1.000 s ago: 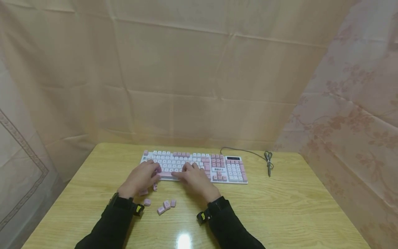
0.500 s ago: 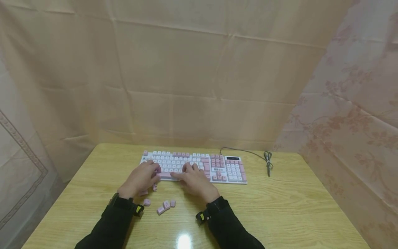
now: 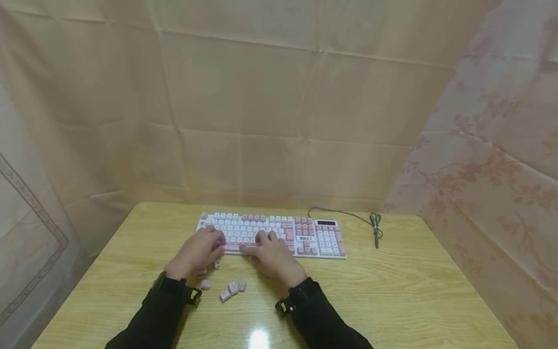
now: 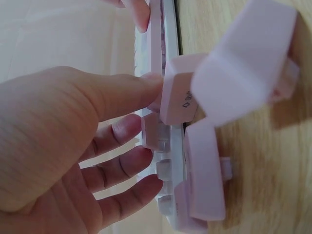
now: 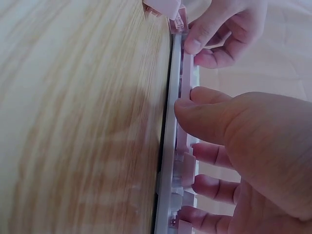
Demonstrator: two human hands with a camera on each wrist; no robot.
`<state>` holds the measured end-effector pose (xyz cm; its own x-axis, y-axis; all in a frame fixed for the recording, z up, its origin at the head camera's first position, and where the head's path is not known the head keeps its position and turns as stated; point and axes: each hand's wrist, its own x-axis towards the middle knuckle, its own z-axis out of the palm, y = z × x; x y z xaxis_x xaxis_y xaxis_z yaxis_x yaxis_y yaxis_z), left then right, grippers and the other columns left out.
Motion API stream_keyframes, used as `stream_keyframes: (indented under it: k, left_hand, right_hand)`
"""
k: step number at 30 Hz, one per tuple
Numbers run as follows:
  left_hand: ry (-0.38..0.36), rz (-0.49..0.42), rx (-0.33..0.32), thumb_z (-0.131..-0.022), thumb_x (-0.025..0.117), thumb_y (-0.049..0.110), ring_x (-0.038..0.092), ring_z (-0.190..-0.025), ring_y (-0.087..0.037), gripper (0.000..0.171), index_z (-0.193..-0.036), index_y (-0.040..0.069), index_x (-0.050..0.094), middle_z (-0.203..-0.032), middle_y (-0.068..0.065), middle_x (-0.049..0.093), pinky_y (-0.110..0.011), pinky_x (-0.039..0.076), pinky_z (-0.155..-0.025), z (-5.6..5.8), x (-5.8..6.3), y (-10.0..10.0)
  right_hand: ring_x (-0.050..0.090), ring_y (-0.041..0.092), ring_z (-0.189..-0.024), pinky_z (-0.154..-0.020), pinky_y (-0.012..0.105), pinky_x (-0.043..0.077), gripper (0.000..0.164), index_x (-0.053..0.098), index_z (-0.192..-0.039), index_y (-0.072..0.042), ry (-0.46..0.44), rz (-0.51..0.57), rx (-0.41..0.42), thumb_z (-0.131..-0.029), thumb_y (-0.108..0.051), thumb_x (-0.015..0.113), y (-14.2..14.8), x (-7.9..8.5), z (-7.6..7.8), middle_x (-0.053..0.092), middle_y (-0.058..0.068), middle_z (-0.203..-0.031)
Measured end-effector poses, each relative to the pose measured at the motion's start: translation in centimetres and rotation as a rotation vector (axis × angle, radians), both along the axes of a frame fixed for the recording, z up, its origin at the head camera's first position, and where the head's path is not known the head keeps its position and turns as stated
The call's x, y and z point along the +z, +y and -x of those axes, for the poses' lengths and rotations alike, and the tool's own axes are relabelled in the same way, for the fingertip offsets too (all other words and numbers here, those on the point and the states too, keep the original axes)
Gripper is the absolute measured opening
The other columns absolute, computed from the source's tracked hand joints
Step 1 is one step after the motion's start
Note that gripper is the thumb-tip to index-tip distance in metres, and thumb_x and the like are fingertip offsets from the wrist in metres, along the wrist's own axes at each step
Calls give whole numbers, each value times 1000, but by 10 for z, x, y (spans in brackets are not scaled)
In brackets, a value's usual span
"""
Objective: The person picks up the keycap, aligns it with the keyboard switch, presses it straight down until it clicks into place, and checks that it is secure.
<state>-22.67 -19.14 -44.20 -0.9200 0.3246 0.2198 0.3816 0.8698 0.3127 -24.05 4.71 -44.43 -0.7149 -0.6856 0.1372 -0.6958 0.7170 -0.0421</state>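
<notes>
A white and pink keyboard [image 3: 244, 234] lies at the back of the table. Its long pink space bar [image 3: 231, 247] runs along the near edge, between my hands. My left hand [image 3: 198, 249] pinches the bar's left end, thumb on the near side. In the left wrist view, its other fingers [image 4: 134, 163] curl over neighbouring keys. My right hand [image 3: 274, 257] has its thumb [image 5: 200, 117] on the bar's near side and its index finger behind. The remaining right fingers rest among the keys. A pink keycap [image 4: 178, 100] sits close by my left thumb.
Several loose pink keycaps [image 3: 233, 288] lie on the wooden table [image 3: 392, 300] in front of the keyboard, some by my left wrist. A bundled cable [image 3: 377, 228] lies to the right. A beige curtain [image 3: 261, 106] hangs behind the table.
My right thumb has shifted slightly toward the keyboard's near edge, and the space bar shows a little lower there. My left hand has hardly moved.
</notes>
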Motion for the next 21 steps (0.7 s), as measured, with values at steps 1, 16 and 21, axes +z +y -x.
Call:
stream_keyframes:
  k: [1, 16, 21]
  left_hand:
    - [-4, -2, 0, -90, 77, 14, 55, -83, -17, 9, -94, 11, 70, -90, 1, 57, -41, 51, -78, 0, 0, 0]
    - [-34, -63, -2, -90, 75, 11, 59, -89, -22, 12, -101, 9, 71, -96, -3, 61, -44, 53, -83, -5, 10, -4]
    - [-56, -116, 40, -90, 75, 13, 56, -115, -38, 33, -119, 1, 67, -121, -17, 62, -55, 48, -98, -8, 13, -8]
  right_hand:
    - [49, 21, -95, -77, 35, 47, 41, 61, -139, -42, 1, 2, 1, -102, -25, 63, 0, 0, 0, 55, 7, -115]
    - [48, 19, -88, -70, 28, 40, 37, 67, -134, -35, -8, 89, -1, -98, -26, 69, 0, 0, -2, 57, 5, -111]
    - [52, 20, -90, -71, 29, 43, 33, 71, -130, -32, -2, 101, 1, -97, -28, 70, 1, 2, -1, 61, 6, -112]
